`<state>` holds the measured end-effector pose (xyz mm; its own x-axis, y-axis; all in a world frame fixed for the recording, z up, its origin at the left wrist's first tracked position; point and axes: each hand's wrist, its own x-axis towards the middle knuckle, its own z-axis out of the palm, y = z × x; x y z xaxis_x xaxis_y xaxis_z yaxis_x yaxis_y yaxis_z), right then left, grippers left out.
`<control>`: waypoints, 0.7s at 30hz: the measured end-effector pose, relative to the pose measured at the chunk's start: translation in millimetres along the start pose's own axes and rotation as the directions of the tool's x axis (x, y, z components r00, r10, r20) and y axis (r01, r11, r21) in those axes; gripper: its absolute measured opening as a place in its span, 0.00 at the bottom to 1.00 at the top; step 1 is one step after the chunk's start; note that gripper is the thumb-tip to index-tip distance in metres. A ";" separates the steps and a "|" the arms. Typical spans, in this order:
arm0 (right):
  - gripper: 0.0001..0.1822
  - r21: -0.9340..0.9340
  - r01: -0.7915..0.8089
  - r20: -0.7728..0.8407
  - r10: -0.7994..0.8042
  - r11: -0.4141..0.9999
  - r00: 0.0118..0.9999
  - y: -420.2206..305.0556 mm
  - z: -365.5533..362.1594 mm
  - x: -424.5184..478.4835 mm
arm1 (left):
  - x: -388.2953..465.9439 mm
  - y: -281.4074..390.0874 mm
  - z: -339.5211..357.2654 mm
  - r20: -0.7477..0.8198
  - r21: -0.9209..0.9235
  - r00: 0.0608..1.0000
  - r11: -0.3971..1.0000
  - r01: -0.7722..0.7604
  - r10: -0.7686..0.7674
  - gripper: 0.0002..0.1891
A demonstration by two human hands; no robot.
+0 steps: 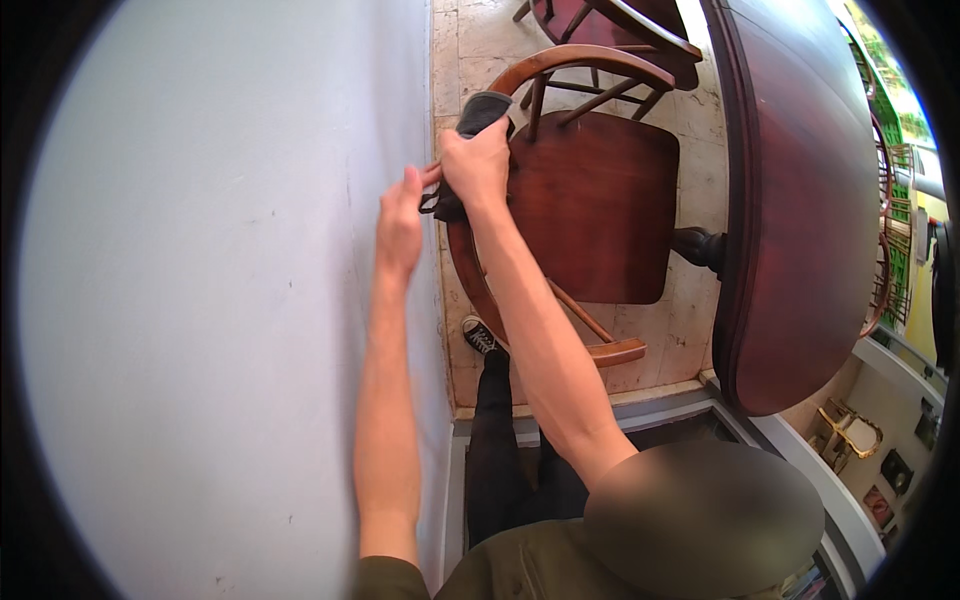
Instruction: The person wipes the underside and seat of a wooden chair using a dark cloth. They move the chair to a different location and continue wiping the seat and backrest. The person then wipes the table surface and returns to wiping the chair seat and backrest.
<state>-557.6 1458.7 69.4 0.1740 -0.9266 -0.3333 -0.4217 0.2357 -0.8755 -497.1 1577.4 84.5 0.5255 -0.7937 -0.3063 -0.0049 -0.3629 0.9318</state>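
A wooden armchair (600, 202) with a curved back rail and a reddish-brown seat stands before me, beside the wall. A black cloth-like item (482, 112), perhaps a bag or a cap, lies over the back rail. My right hand (478, 157) is closed on this item at the rail. Just left of it, against the pale wall, my left hand (403, 217) reaches up with its fingertips beside the item's lower part and a small black loop; whether they grip it is hidden.
The pale wall (225, 262) runs close along the left. At the right is a dark polished wooden table (795, 225). A second chair (622, 30) stands beyond the first. My shoe (480, 334) rests on the tiled floor (652, 367) near the chair.
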 end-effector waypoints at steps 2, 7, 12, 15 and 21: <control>0.42 -0.064 0.021 -0.003 -0.021 0.998 1.000 -1.0 -3.7 -8.8 | 35.9 2.4 -15.3 0.129 0.221 0.984 0.971 0.090 -0.121 0.36; 0.38 -0.073 0.018 0.070 -0.012 0.997 0.997 -0.7 -1.5 -11.9 | 130.0 14.8 15.6 -0.033 0.551 0.980 0.815 0.180 -0.195 0.42; 0.41 -0.066 0.036 0.063 -0.032 0.997 0.998 -2.1 -3.3 -19.0 | 182.8 47.5 65.5 0.269 0.808 0.923 0.586 -0.062 -0.274 0.36; 0.44 -0.151 0.020 0.031 -0.015 0.988 0.999 -8.6 -2.9 -15.0 | 198.5 71.5 80.0 0.354 0.866 0.880 0.467 -0.181 -0.316 0.31; 0.45 -0.316 0.277 0.149 -0.241 0.907 0.959 42.0 -23.6 -121.6 | 137.5 49.7 77.7 0.203 0.855 0.979 0.489 -0.172 -0.009 0.28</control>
<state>-617.5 1574.4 81.5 0.4010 -0.9020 -0.1602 -0.6157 -0.1359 -0.7762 -491.2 1412.4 73.5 0.3423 -0.8729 -0.3477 -0.8203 -0.4581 0.3424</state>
